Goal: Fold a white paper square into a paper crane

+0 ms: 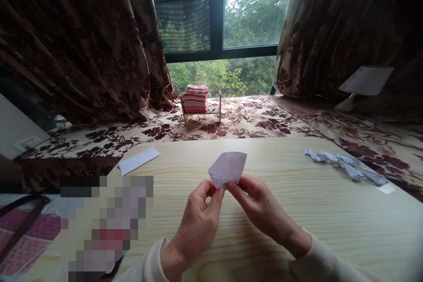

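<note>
Big blurry squares (107,224) hide what lies at the left of the table (185,161). Just behind them, a flat paper strip (139,161) looks not folded yet. The left hand (196,224) and right hand (267,213) both pinch one paper sheet (228,166) over the middle; it seems partly folded, but they hide its bottom edge. At the right, folded paper pieces (346,165) look done, too bunched to count.

No text, brand, number or sign can be read on the folded paper (228,167) in the grip or elsewhere; a pixelated patch (110,229) left of the grip is unreadable.
</note>
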The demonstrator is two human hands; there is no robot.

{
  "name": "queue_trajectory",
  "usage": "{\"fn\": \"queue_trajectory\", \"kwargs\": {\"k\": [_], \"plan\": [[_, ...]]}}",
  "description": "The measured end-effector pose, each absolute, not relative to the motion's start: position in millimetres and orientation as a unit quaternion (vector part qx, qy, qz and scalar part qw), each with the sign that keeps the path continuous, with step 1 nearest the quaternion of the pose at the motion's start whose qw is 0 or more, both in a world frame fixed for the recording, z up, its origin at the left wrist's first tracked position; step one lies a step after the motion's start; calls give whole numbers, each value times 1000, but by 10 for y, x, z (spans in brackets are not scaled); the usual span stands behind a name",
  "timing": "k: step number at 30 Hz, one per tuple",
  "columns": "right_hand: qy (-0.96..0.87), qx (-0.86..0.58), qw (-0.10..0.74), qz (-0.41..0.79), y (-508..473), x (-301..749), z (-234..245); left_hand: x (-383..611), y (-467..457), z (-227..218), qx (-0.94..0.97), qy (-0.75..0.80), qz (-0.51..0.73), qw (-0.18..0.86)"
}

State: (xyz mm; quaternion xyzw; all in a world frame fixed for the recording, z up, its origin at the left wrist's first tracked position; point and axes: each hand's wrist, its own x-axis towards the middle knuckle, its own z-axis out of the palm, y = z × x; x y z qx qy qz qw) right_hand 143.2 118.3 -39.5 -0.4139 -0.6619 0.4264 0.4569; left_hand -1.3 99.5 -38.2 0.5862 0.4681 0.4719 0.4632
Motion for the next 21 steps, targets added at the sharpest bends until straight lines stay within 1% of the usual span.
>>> {"fn": "queue_trajectory", "kwargs": {"k": [5, 9, 11, 15, 18, 21], "plan": [[-649, -433, 472, 412, 1247, 1483, -401, -8, 1012, -349, 561, 486, 479, 469], [-615, -480, 512, 360, 1274, 1547, -367, -2, 1022, -294, 528, 493, 506, 471], [-605, -500, 515, 344, 1265, 1553, -347, -1, 1024, -272, 511, 488, 523, 477], [-636, -447, 477, 411, 1224, 1486, -361, 9, 1015, -249, 505, 468, 519, 506], [-638, -397, 479, 453, 1208, 1449, -392, 5, 1015, -249, 502, 471, 497, 529], [-638, -386, 482, 461, 1206, 1457, -396, -22, 1034, -251, 485, 475, 507, 531]]}}
